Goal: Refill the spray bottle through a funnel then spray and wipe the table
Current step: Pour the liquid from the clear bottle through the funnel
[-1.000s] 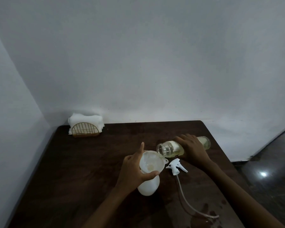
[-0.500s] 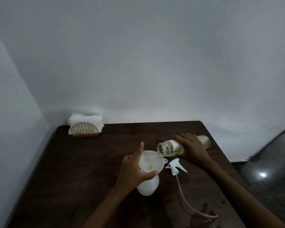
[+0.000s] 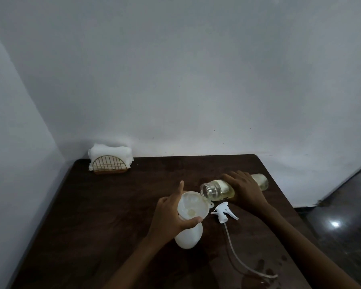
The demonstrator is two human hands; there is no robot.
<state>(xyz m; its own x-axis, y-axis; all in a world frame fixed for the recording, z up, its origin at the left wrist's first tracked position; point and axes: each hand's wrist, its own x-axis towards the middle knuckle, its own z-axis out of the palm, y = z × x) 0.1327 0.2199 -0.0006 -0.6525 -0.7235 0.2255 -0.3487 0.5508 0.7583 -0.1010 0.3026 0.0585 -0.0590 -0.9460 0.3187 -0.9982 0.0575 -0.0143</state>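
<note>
You are at the refill step. Your left hand [image 3: 171, 213] grips the funnel [image 3: 193, 205] seated in the white spray bottle [image 3: 189, 236], which stands near the middle of the table [image 3: 113, 215]. Your right hand [image 3: 244, 188] is wrapped around the refill bottle [image 3: 217, 189], which lies nearly flat toward the right edge with its mouth at the funnel's rim. Next, I think, you should raise its base slowly so the funnel does not overflow. No writing on it can be read.
</note>
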